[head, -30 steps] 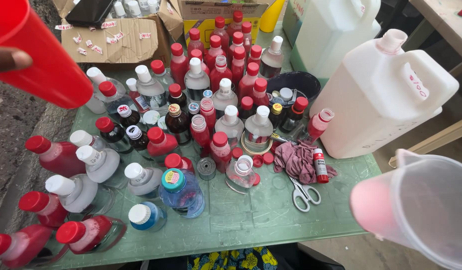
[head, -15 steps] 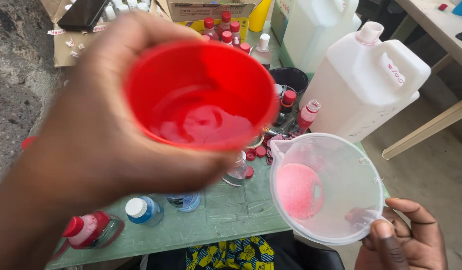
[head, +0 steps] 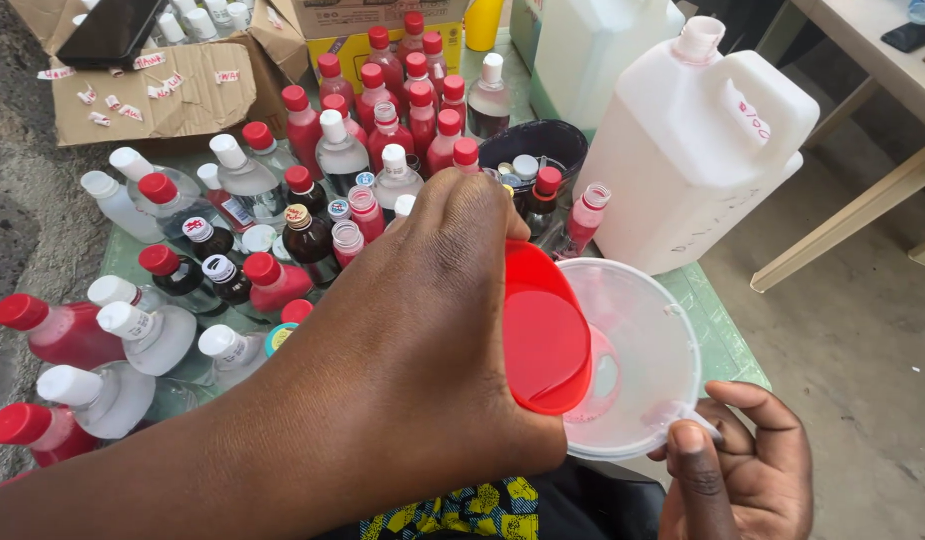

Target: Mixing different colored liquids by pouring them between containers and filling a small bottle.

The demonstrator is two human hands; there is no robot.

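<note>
Tipping sideways in the head view, a red cup [head: 545, 335] sits wrapped in the left hand [head: 423, 340], its mouth pressed into the rim of a clear plastic jug [head: 638, 350]. The right hand [head: 738, 470] is closed on the jug's handle, low at the frame's edge. Pink liquid shows at the jug's bottom. Both vessels hang above the edge of the green surface [head: 718, 330], just beside a large white jerrycan [head: 698, 150] and many capped bottles [head: 283, 245]. As I judge it, too steep a tilt could send liquid over the jug's rim, and a wobble of the handle grip could splash the bottles below.
</note>
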